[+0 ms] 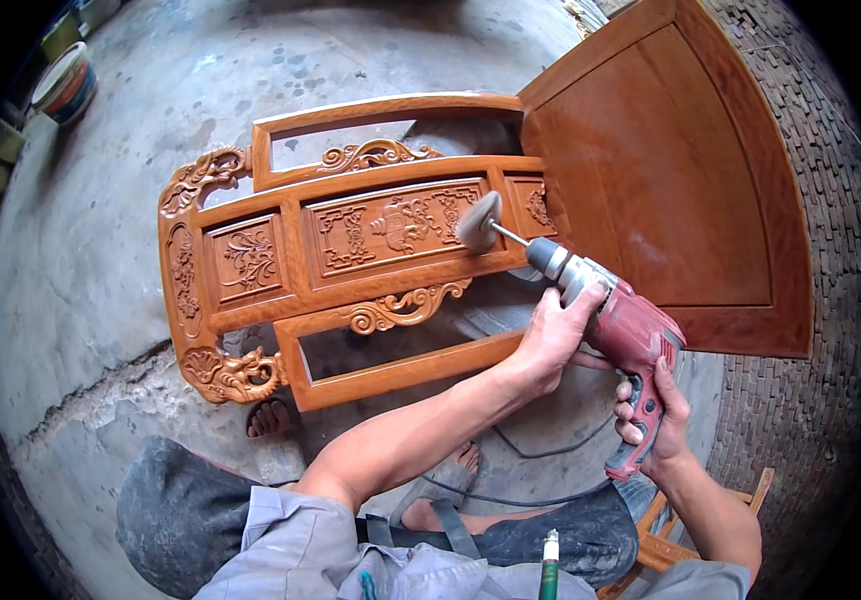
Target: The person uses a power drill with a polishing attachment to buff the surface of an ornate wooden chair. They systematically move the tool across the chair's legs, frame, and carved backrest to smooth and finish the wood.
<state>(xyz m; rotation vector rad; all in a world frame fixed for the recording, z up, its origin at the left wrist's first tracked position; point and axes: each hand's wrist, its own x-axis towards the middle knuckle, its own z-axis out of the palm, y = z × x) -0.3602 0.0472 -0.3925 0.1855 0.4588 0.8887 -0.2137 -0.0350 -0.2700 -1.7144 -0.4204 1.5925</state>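
Observation:
A red power drill (630, 325) is in both my hands, its chuck pointing up and left. My left hand (555, 335) wraps round the drill's body just behind the chuck. My right hand (655, 410) is closed on its pistol grip. A round, pale polishing disc (479, 222) on a thin shaft sits in the chuck, over the right end of the carved middle panel (390, 228); whether it touches the wood I cannot tell. The panel belongs to the reddish-brown wooden chair back (295, 262), which lies on its side, joined to a broad flat seat (650, 180).
A paint-stained bucket (65, 84) stands at the far left on the concrete floor (90, 260). A dark cord (530, 500) runs across the floor below the drill. At the lower right is a small wooden stool (662, 552). Brick paving (800, 130) lies along the right side.

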